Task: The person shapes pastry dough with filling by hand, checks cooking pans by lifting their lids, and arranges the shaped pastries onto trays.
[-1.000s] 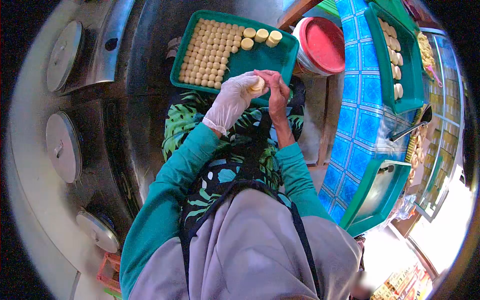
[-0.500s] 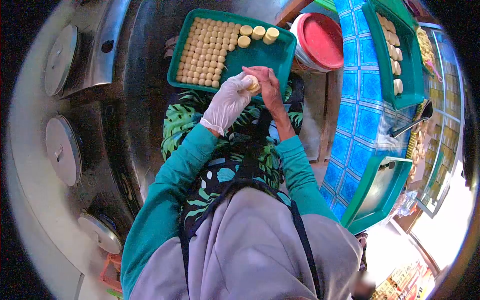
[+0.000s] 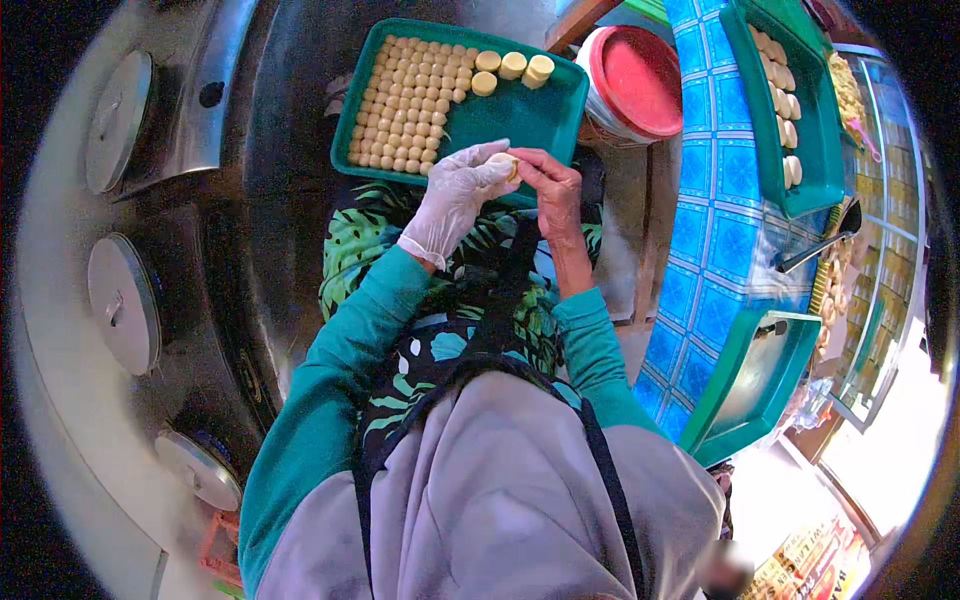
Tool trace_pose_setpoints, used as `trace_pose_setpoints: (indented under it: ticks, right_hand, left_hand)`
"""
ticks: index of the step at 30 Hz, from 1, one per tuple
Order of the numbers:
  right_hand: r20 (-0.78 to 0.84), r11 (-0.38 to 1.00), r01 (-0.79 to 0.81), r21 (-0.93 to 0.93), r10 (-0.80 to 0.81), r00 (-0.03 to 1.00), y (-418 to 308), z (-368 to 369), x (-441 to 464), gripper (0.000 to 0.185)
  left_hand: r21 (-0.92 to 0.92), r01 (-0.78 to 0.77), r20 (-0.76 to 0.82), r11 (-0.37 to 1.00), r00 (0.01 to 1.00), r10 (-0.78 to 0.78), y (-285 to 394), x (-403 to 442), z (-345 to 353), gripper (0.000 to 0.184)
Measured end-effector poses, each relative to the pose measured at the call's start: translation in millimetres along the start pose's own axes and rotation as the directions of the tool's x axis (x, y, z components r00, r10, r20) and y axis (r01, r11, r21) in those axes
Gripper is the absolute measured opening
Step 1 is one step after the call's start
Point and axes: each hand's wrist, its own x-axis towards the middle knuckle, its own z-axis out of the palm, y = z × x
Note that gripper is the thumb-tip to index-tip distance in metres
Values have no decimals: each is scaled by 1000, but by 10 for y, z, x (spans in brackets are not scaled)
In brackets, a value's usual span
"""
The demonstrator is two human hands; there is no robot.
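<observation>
At the far left, three round metal lids [image 3: 122, 305] show one below another beside a dark stove-like unit [image 3: 200, 300]. Next comes a green tray [image 3: 500, 122] near the person's knees, its left part packed with rows of small pale dough balls [image 3: 405, 105]. The gloved left hand [image 3: 452, 195] is just in front of the tray's near edge, its grip closed around a small dough piece [image 3: 514, 169], with thumb and fingers curled about it. That piece lies between the two hands, above the leaf-print cloth [image 3: 360, 240] over the lap. To its right, the bare right hand [image 3: 560, 195] has its fingertips drawn close together against the piece's edge; the view is too small to tell whether its grip pinches it or only touches. In the tray's far right corner stand several thicker round pieces [image 3: 485, 83], some stacked. Further right are a bucket with a red lid [image 3: 640, 80] and the bench [image 3: 712, 225] under blue patterned covering, carrying another green tray [image 3: 822, 165] with pale flat pieces [image 3: 783, 105] in pairs.
</observation>
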Motion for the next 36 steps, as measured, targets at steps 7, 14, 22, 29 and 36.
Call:
trace_pose_setpoints:
  ticks: [7,14,22,29,36]
  right_hand:
    - [-1,958,111,-265,-115,993,-44,-11,46,9]
    - [-7,854,143,-500,-169,986,-137,55,77,5]
    - [73,824,196,-531,-187,980,-248,105,139,5]
    - [298,537,531,-655,-462,835,-298,20,170,11]
    - [481,269,654,-707,-495,724,-415,69,-76,16]
  left_hand:
    - [134,210,27,968,976,-216,151,-26,-86,30]
    - [161,61,-23,985,998,-58,103,-81,59,23]
    - [132,-33,64,991,998,25,69,-40,-43,29]
    - [62,80,-48,995,996,-77,164,-19,-63,29]
    - [229,-39,-63,973,996,54,34,26,-118,24]
